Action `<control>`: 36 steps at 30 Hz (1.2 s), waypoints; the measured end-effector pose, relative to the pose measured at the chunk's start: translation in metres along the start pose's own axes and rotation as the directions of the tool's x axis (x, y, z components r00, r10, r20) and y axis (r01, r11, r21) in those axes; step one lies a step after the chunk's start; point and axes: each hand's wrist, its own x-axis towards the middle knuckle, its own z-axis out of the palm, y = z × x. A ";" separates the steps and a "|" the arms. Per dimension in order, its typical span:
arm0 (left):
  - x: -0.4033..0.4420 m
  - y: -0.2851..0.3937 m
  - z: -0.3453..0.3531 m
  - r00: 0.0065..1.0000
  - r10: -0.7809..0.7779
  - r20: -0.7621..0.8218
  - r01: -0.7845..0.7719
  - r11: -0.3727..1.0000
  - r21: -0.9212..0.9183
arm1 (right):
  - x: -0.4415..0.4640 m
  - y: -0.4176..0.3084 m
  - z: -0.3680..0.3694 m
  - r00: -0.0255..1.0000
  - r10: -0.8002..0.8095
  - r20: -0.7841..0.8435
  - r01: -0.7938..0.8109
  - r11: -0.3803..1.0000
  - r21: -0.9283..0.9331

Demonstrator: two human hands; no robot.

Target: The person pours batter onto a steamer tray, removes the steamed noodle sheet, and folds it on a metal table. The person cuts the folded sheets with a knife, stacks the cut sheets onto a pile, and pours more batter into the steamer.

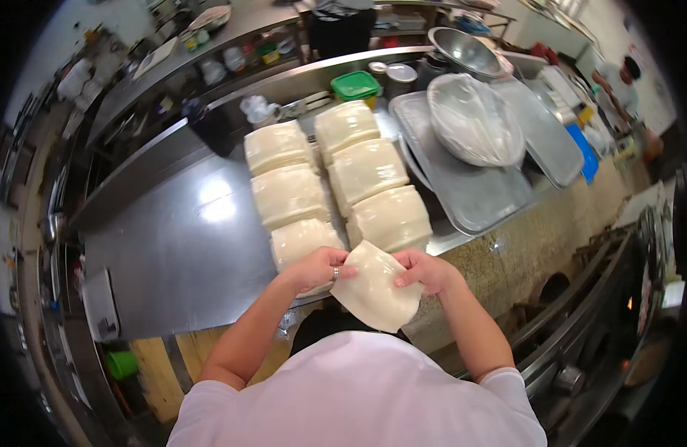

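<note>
A pale, glossy dough sheet (379, 287), roughly square, hangs between my two hands in front of my body. My left hand (320, 269), with a ring on one finger, pinches its left edge. On the opposite edge my right hand (424, 273) grips it with the thumb on top. Just beyond my hands, stacks of similar dough sheets stand in two columns on the steel counter. The nearest are the left front stack (305, 242), partly hidden by my left hand, and the right front stack (392, 220).
Bare steel counter (157, 246) spreads to the left. At the right, metal trays (492, 201) carry a plastic-covered bowl (477, 123). Behind the stacks are a green-lidded container (355, 86) and a steel bowl (465, 52). Other people stand farther off, one at the far right (619, 89).
</note>
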 end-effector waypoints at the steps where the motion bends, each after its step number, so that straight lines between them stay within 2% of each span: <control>1: -0.012 -0.007 -0.004 0.995 -0.013 -0.104 0.008 0.999 -0.048 | 0.018 -0.005 -0.003 0.999 0.044 0.023 -0.042 0.997 -0.070; 3: -0.034 -0.021 -0.012 0.954 -0.058 -0.293 0.017 0.990 -0.141 | 0.055 -0.018 0.003 0.994 0.112 0.015 -0.108 0.980 -0.167; 5: -0.058 -0.026 -0.018 0.906 -0.025 -0.422 -0.056 0.982 -0.179 | 0.089 -0.041 0.014 0.986 0.169 -0.010 -0.163 0.933 -0.320; 8: -0.079 -0.040 -0.036 0.819 0.013 -0.574 -0.180 0.955 -0.236 | 0.138 -0.056 0.030 0.984 0.148 -0.098 -0.171 0.939 -0.299; 9: -0.082 -0.045 -0.043 0.786 0.024 -0.618 -0.227 0.941 -0.251 | 0.151 -0.054 0.031 0.977 0.122 -0.175 -0.170 0.941 -0.293; 12: -0.088 -0.056 -0.062 0.746 0.000 -0.666 -0.151 0.974 -0.169 | 0.189 -0.034 0.014 0.918 0.046 -0.394 -0.189 0.924 -0.334; 15: -0.084 -0.068 -0.076 0.742 -0.018 -0.671 -0.142 0.973 -0.183 | 0.192 -0.009 0.019 0.855 -0.083 -0.512 -0.076 0.956 -0.282; 16: -0.082 -0.071 -0.078 0.741 -0.007 -0.672 -0.160 0.969 -0.187 | 0.187 -0.005 0.021 0.815 -0.133 -0.564 -0.112 0.919 -0.378; 19: -0.077 -0.074 -0.081 0.735 0.013 -0.677 -0.207 0.956 -0.206 | 0.175 -0.001 0.030 0.831 -0.097 -0.549 -0.115 0.934 -0.339; 22: -0.074 -0.077 -0.080 0.725 0.024 -0.688 -0.235 0.948 -0.214 | 0.172 0.008 0.040 0.787 -0.169 -0.594 -0.044 0.944 -0.327; 25: -0.070 -0.086 -0.083 0.698 0.057 -0.713 -0.235 0.960 -0.154 | 0.168 0.011 0.046 0.792 -0.212 -0.572 0.001 0.938 -0.347; 27: -0.065 -0.093 -0.083 0.665 0.073 -0.744 -0.221 0.970 -0.103 | 0.165 0.009 0.047 0.782 -0.229 -0.580 -0.053 0.903 -0.427; 28: -0.063 -0.093 -0.081 0.638 0.076 -0.767 -0.250 0.962 -0.112 | 0.162 0.010 0.047 0.778 -0.234 -0.583 -0.082 0.882 -0.464; 31: -0.062 -0.092 -0.074 0.525 0.099 -0.845 -0.309 0.948 -0.081 | 0.164 0.026 0.028 0.722 -0.392 -0.570 -0.143 0.721 -0.678; 33: -0.064 -0.092 -0.068 0.411 0.138 -0.901 -0.310 0.951 0.004 | 0.159 0.031 0.026 0.705 -0.537 -0.463 -0.090 0.579 -0.810; 36: -0.073 -0.093 -0.053 0.144 0.358 -0.923 -0.146 0.930 0.338 | 0.144 0.033 0.038 0.691 -0.661 -0.292 -0.026 0.381 -0.924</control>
